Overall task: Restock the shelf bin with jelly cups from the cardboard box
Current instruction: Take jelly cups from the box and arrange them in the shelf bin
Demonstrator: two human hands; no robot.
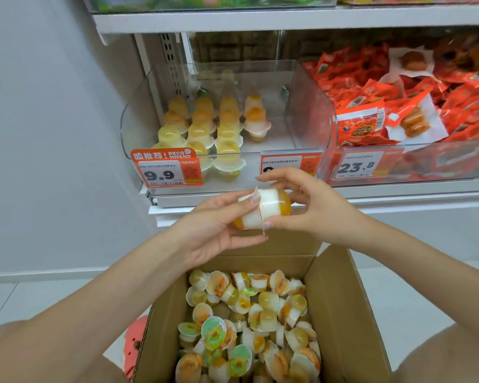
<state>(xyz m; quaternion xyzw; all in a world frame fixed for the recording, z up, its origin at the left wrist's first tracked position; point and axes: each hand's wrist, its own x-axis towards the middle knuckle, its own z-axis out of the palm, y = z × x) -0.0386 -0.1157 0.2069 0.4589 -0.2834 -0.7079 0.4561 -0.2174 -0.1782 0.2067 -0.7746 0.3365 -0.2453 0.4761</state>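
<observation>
Two orange-and-white jelly cups [268, 207] are pressed lid to lid between my hands, in front of the shelf edge. My left hand [219, 230] grips the left cup from below, thumb on top. My right hand [302, 205] pinches the right cup with thumb and fingers. Below them stands an open cardboard box [340, 313] holding several loose jelly cups [249, 322]. The clear shelf bin [138, 117] above holds rows of stacked yellow jelly cups [202, 128] on its left side and one short stack [256, 117] further right; the bin's right part is bare.
A neighbouring clear bin [454, 167] to the right is heaped with red snack packets [398, 106]. Price tags [166, 172] hang on the bin fronts. A white wall lies to the left, a pale tiled floor [39, 299] around the box. A pink object [134, 344] sits left of the box.
</observation>
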